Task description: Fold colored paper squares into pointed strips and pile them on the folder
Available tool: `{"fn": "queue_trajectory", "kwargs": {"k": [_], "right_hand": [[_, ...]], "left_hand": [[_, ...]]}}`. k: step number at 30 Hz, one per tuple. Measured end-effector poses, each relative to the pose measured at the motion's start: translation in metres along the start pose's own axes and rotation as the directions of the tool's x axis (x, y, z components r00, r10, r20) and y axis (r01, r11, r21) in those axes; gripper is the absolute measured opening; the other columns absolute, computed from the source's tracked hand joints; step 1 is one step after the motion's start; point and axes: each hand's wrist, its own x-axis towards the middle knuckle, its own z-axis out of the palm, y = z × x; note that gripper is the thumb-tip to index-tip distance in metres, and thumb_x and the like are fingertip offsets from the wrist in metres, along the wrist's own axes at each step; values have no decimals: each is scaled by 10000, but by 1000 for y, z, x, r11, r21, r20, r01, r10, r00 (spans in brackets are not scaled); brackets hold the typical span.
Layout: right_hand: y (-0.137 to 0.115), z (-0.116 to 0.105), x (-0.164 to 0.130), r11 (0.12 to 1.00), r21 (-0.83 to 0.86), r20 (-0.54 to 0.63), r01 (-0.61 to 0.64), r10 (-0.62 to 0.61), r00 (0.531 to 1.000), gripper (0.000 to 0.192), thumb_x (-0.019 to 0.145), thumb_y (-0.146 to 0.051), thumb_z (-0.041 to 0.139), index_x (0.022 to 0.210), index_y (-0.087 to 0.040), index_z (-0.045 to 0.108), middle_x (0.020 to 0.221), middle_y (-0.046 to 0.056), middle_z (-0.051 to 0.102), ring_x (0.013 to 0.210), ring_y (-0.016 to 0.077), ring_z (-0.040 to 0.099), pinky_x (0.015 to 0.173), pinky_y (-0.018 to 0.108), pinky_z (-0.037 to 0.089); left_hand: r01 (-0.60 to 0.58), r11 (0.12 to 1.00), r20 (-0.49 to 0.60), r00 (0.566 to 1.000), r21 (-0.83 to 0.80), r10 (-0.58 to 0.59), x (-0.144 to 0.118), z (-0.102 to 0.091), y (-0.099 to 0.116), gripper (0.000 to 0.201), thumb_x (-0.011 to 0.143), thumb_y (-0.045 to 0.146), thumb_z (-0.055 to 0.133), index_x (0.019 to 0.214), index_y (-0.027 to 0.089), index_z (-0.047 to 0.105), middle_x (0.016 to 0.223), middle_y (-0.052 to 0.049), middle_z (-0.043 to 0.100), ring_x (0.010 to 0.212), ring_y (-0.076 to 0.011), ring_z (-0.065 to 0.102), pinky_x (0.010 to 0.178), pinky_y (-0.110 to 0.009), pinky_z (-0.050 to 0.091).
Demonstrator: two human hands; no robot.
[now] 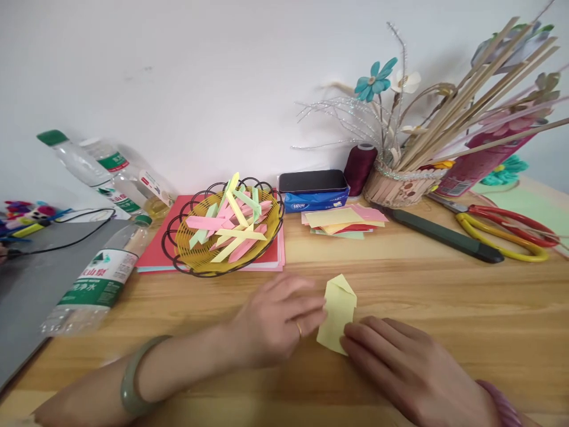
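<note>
A pale yellow paper [338,308], partly folded with a pointed top, lies on the wooden table [444,308]. My left hand [275,323], with a ring and a green bangle at the wrist, holds the paper's left edge with its fingertips. My right hand [409,365] presses down on the paper's lower right corner. Beyond the hands a black wire basket [222,228] with a yellow liner holds several folded paper strips in pink, yellow and green.
A stack of coloured paper squares [344,220] lies behind the hands. Water bottles [100,276] lie at the left by a grey board [31,279]. A black utility knife [444,235], red-and-yellow scissors [502,228], a tissue pack [313,190], a thread spool [360,166] and a stick vase [404,184] stand at the back right.
</note>
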Motion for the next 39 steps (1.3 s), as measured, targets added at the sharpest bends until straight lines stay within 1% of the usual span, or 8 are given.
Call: {"fn": "queue_trajectory", "kwargs": {"k": [2, 4, 8, 11, 15, 24, 34, 39], "right_hand": [[1, 6, 1, 993, 40, 36, -110, 108, 993, 341, 942, -171, 258, 843, -160, 584, 772, 53, 597, 682, 157, 533, 596, 286, 432], [3, 11, 1, 975, 104, 72, -195, 189, 979, 254, 928, -183, 338, 842, -182, 578, 777, 32, 581, 693, 149, 528, 605, 278, 425], [7, 13, 2, 923, 236, 111, -305, 286, 952, 169, 894, -161, 425, 833, -203, 577, 806, 14, 567, 730, 127, 537, 634, 252, 425], [8, 12, 4, 878, 318, 156, -359, 325, 933, 137, 877, -160, 458, 825, -207, 576, 829, 13, 565, 749, 118, 548, 649, 238, 432], [9, 10, 7, 835, 361, 208, -415, 362, 909, 137, 874, -172, 465, 806, -212, 577, 815, 13, 564, 738, 121, 557, 643, 240, 441], [10, 16, 12, 844, 282, 196, -457, 415, 888, 142, 864, -170, 447, 750, -204, 526, 762, 10, 544, 678, 127, 550, 590, 248, 436], [10, 17, 16, 869, 216, 175, -446, 415, 893, 157, 837, -147, 462, 693, -202, 489, 698, -5, 524, 609, 109, 526, 541, 223, 410], [11, 16, 16, 862, 221, 194, -457, 420, 886, 153, 833, -152, 467, 693, -203, 500, 707, -4, 536, 616, 110, 533, 546, 223, 412]], "left_hand": [[-49, 998, -15, 999, 35, 50, -3, 1, 8, 123, 866, 109, 508, 870, 131, 629, 866, 4, 688, 868, -138, 583, 881, -302, 444], [-31, 996, 43, 999, 83, 27, -8, 3, 12, 117, 858, 98, 515, 830, 125, 625, 813, 6, 677, 822, -127, 583, 869, -295, 445], [-68, 981, 139, 989, 181, 43, -17, 5, 13, 209, 885, 92, 420, 889, 101, 628, 848, -43, 663, 856, -149, 577, 889, -332, 438], [-122, 963, 161, 983, 239, 85, -19, 2, 17, 273, 880, 77, 364, 911, 73, 635, 888, -84, 662, 882, -178, 577, 884, -357, 438], [-118, 946, 188, 980, 303, 62, -19, 1, 28, 304, 871, 98, 345, 955, 53, 633, 956, -133, 661, 916, -222, 582, 861, -385, 441], [-139, 924, 220, 974, 356, 62, -21, 1, 37, 323, 854, 92, 349, 986, 20, 635, 982, -158, 666, 926, -263, 604, 847, -395, 440], [-145, 917, 187, 979, 370, 80, -21, 3, 38, 299, 826, 81, 380, 953, 7, 640, 952, -165, 676, 895, -259, 618, 807, -394, 465], [-106, 917, 177, 983, 384, 39, -23, 5, 39, 295, 848, 110, 394, 1022, 10, 611, 951, -160, 669, 926, -245, 596, 808, -387, 462]]}}
